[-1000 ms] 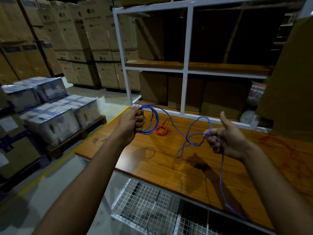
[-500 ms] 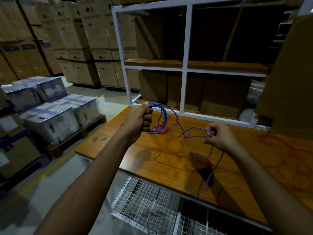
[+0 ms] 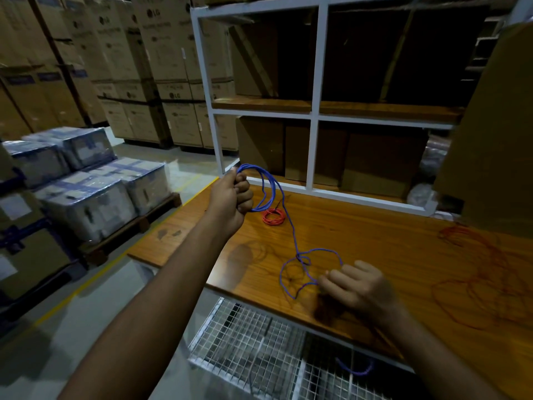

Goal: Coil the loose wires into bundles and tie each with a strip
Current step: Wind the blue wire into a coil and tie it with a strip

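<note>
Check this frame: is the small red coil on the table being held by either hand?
No. The red coil lies alone on the table, while the left hand grips blue wire loops.

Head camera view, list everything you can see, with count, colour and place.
blue wire: one, blue, coiled in the left hand, trailing to the right hand
red coil: one, red, on the table behind the blue wire
loose red wire: a tangle, red, table's right side
table: one, orange-brown wood, centre
rack frame: one, white, behind table
mesh shelf: one, white, under table
cardboard boxes: many, brown, stacked at left rear
wrapped boxes: several, plastic-wrapped, left
hands: left hand gripping coil; right hand blurred, on wire
</note>
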`<state>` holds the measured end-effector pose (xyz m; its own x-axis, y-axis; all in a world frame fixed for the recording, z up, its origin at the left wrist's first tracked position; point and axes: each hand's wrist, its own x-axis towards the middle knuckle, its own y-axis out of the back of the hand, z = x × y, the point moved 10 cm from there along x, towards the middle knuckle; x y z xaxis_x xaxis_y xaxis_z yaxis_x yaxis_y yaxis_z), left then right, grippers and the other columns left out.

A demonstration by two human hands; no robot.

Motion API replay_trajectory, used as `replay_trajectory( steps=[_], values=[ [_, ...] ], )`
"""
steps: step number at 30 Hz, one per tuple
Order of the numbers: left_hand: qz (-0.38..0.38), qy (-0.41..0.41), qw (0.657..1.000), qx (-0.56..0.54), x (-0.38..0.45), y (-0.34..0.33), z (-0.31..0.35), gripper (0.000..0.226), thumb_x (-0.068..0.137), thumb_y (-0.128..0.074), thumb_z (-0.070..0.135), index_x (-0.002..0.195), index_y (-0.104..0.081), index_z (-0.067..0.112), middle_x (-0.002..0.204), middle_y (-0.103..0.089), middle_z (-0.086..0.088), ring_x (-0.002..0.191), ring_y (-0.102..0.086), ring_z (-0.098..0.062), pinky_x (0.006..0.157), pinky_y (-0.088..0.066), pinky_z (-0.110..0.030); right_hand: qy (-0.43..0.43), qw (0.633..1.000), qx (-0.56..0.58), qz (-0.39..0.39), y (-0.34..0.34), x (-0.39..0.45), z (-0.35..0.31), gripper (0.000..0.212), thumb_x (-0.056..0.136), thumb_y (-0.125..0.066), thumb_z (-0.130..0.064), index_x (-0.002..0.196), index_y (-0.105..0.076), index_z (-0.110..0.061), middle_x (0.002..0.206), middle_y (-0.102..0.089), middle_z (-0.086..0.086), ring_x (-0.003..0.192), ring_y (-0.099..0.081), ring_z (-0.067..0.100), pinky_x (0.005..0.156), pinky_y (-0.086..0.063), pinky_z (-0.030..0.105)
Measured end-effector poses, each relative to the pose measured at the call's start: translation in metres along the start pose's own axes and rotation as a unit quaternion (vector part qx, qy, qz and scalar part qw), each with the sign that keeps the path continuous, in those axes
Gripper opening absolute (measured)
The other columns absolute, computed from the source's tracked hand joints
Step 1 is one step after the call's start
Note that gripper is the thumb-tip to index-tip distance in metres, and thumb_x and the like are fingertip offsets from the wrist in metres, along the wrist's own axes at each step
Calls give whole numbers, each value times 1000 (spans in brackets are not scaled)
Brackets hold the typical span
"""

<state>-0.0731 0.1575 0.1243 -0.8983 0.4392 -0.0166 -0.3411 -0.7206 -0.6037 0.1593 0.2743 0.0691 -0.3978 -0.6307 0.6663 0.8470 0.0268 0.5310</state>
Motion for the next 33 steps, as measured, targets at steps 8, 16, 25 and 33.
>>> replay_trajectory(
  steps=[8, 16, 25, 33],
  values=[
    [-21, 5, 999, -46, -2, -7, 6, 40, 108, -29, 37, 74, -42, 19, 48, -29, 9, 36, -20, -4, 34, -17, -19, -116, 970, 160, -140, -37, -14, -10, 42, 93, -47, -57, 67, -55, -25, 64, -53, -9, 64, -50, 14, 59, -35, 31],
    [-100, 44, 993, -46, -19, -37, 2, 40, 107, -30, 37, 73, -42, 19, 49, -29, 9, 38, -22, -3, 34, -18, -18, -692, 631, 300, 182, -14, -59, 102, 36, 92, -38, -49, 91, -57, -18, 81, -53, 2, 73, -48, 18, 63, -38, 33],
    [-140, 66, 987, -37, -25, -55, -3, 39, 106, -31, 37, 72, -41, 20, 49, -27, 10, 37, -22, -3, 37, -12, -18, -555, 575, 582, -153, -79, 23, 72, 40, 95, -59, -37, 134, -52, -30, 126, -57, -11, 119, -53, 6, 90, -44, 22],
    [-153, 78, 985, -23, -27, -52, 0, 38, 106, -32, 36, 73, -41, 20, 48, -28, 10, 36, -22, -3, 35, -15, -18, -573, 693, 372, -229, -104, 15, 72, 48, 88, -63, -53, 132, -47, -43, 112, -59, -14, 109, -58, 9, 98, -47, 48]
  ],
)
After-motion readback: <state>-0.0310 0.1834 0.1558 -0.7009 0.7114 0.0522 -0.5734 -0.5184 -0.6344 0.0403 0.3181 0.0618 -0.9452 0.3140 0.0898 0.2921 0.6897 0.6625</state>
